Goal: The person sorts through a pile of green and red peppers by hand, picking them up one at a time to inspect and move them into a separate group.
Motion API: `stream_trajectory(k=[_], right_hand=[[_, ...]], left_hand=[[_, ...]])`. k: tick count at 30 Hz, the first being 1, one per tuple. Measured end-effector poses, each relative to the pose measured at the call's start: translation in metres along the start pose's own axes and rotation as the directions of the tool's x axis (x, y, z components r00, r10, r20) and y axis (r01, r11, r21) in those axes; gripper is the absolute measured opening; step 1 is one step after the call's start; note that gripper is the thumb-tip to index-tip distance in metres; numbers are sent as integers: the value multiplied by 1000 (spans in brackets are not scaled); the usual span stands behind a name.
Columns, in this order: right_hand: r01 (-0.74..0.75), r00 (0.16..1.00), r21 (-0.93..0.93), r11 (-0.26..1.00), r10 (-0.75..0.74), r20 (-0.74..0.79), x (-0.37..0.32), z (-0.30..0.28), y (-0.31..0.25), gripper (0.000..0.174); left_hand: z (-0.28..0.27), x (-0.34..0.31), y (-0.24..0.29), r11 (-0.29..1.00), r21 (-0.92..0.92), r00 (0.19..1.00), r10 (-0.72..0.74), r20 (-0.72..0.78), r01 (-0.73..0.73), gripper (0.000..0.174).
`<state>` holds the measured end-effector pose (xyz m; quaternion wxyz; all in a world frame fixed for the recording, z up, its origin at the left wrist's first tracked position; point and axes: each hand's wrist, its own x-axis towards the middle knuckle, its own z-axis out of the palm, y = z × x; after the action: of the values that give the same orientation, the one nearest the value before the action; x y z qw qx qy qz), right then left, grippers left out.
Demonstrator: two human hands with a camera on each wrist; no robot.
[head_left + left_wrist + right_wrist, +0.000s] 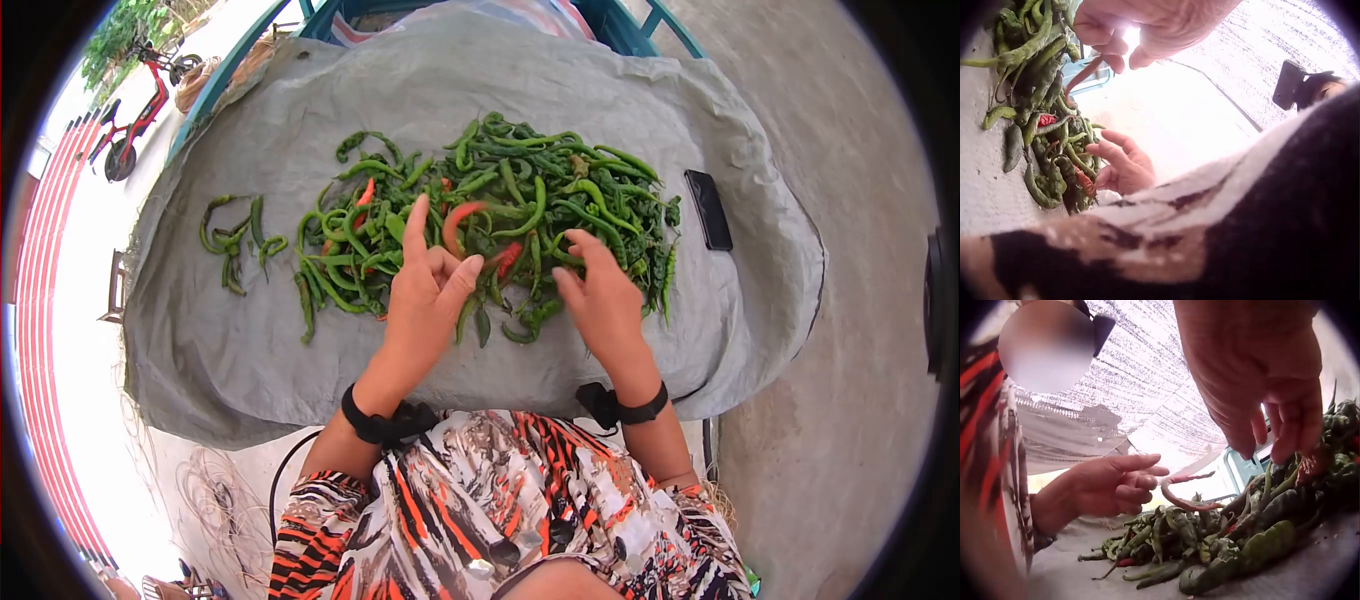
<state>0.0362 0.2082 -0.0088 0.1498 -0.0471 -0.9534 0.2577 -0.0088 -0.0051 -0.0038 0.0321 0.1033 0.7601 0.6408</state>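
Extending its index finger, the left hand (418, 305) has its other fingertips at one end of a curved red pepper (456, 226), raised above the pile; whether these pinch or release it cannot be determined. The right hand (608, 300), empty, with fingers loosely bent and thumb apart, hovers over the near right part of the pile of green peppers (545, 200). Beneath lies a grey sheet (400, 90), bearing a smaller green group (232, 238) at left and a phone (709, 210) at right.

Overhead head view; wrists, low.
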Motion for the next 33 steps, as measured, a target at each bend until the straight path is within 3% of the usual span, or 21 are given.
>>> stream_trajectory(k=[2, 6, 9, 14, 16, 18, 20, 25, 27, 29, 33], right_hand=[[114, 993, -245, 963, -102, 58, 1, 10, 2, 53], [15, 982, -369, 929, 56, 181, 13, 22, -15, 57], [43, 993, -282, 959, -9, 121, 13, 29, -10, 53], [-27, 999, 142, 990, 33, -42, 0, 13, 1, 36], [-20, 992, 383, 924, 66, -106, -4, 5, 4, 33], [-147, 981, 591, 793, 195, -18, -10, -11, -3, 31], [-170, 972, 756, 632, 232, 25, -11, -22, -8, 30], [-148, 989, 892, 427, 67, 132, -13, -20, -13, 31], [-183, 978, 892, 415, -16, 208, -15, -17, -13, 31], [-227, 953, 883, 411, -94, 288, -15, -17, -18, 30], [-267, 946, 850, 454, -45, 321, -14, -13, -23, 29]], left_hand=[[4, 0, -5, 994, -57, 996, 88, -12, -88, 74], [6, -4, -13, 998, -26, 987, 61, 146, -57, 69], [5, -9, -10, 1000, 27, 965, 5, 262, -12, 62], [-1, -9, -11, 996, 74, 954, 17, 299, -41, 47], [-1, -8, -11, 996, 78, 946, 12, 325, -39, 44], [1, -7, -11, 998, 61, 932, 3, 362, -27, 42], [7, -6, -13, 1000, -3, 928, 27, 372, -28, 42], [11, -5, -2, 965, -215, 922, -59, 382, 151, 38], [8, -5, 5, 915, -339, 922, -79, 380, 218, 36], [5, -3, 1, 916, -353, 930, -55, 362, 192, 34], [2, -7, -3, 909, -397, 969, -29, 246, 129, 22]])
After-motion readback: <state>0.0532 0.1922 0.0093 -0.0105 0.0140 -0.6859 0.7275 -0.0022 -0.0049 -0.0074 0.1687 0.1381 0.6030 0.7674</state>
